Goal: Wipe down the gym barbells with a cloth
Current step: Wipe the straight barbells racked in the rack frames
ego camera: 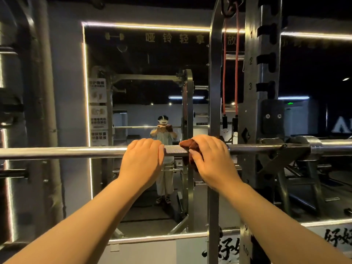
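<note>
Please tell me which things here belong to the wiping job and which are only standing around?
Job: long silver steel barbell; crumpled dark red cloth; left hand holding the bar; right hand gripping the cloth.
Bystanders: hanging red resistance bands; grey numbered steel rack upright; wall mirror.
</note>
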A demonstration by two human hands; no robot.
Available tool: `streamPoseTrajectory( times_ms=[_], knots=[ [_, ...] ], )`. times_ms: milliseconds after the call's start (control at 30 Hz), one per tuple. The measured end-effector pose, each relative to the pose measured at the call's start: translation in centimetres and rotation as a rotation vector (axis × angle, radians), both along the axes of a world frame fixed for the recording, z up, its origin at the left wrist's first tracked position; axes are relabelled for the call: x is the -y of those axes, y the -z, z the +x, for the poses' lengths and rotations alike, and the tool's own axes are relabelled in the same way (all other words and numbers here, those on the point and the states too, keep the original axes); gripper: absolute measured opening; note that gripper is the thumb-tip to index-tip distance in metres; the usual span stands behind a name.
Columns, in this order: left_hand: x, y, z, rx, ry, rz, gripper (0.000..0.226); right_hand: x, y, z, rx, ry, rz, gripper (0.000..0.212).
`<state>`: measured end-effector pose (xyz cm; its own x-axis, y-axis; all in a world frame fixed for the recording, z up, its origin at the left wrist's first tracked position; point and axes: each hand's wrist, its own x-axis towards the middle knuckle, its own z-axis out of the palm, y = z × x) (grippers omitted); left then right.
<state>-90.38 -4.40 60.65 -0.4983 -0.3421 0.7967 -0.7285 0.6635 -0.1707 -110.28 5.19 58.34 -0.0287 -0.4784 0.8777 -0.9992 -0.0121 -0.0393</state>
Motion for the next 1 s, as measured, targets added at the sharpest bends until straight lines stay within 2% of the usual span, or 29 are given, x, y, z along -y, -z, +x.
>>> streamPoseTrajectory(
  times_ms=[100, 233, 367, 433, 500, 567, 633, 700, 733, 800, 833, 867, 933, 1000],
  knots=[
    [0.1, -0.1, 0.1, -0.001, 0.015, 0.022, 0.03, -0.6, -0.3, -1.2, 0.092, 0.122, -0.066, 0.044],
    [0.0, 0.1, 0.1, -0.004, -0.012, 0.004, 0.034, 1.5, 0.3, 2.4, 0.204, 0.193, -0.126, 0.046],
    [-0.7, -0.1, 0.6, -0.003, 0.033, 0.047, 0.043, 1.9, -0.3, 3.9, 0.024, 0.021, 0.0, 0.049],
    [-0.6, -0.2, 0.9, 0.012, 0.052, 0.084, 0.036, 0.8, -1.0, 2.2, -0.039, -0.059, 0.083, 0.052],
    [-0.6, -0.4, 0.6, -0.053, 0.053, 0.168, 0.029, -0.6, -1.5, 0.1, -0.088, 0.006, 0.082, 0.056],
    [-1.6, -1.2, -0.9, -0.218, 0.077, 0.214, 0.019, -1.2, -1.7, -0.3, -0.089, 0.102, 0.081, 0.061],
    [-3.3, -2.0, -3.4, -0.322, 0.172, 0.169, 0.024, -0.8, -1.5, 0.4, -0.026, 0.06, 0.144, 0.059],
    [-4.6, -2.1, -6.0, -0.308, 0.325, 0.205, 0.032, -1.0, -1.7, 0.5, 0.081, -0.089, 0.22, 0.062],
    [-4.8, -1.8, -6.9, -0.274, 0.357, 0.231, 0.039, -1.3, -1.8, 0.0, 0.138, -0.171, 0.216, 0.056],
    [-3.9, -1.1, -7.6, -0.2, 0.27, 0.191, 0.046, -1.8, -1.7, -1.6, 0.297, -0.283, 0.081, 0.047],
    [-3.2, -0.7, -7.3, -0.163, 0.214, 0.139, 0.044, -1.7, -1.6, -2.4, 0.35, -0.268, 0.01, 0.043],
    [-2.6, -0.5, -6.9, -0.135, 0.19, 0.091, 0.042, -1.5, -1.3, -3.1, 0.33, -0.184, -0.036, 0.04],
    [-1.9, -0.2, -6.0, -0.089, 0.199, 0.043, 0.039, -0.9, -0.7, -3.8, 0.123, 0.013, -0.067, 0.035],
    [-1.8, -0.4, -5.2, -0.078, 0.23, 0.028, 0.036, -0.5, -0.4, -3.8, -0.02, 0.074, -0.073, 0.039]
  ],
)
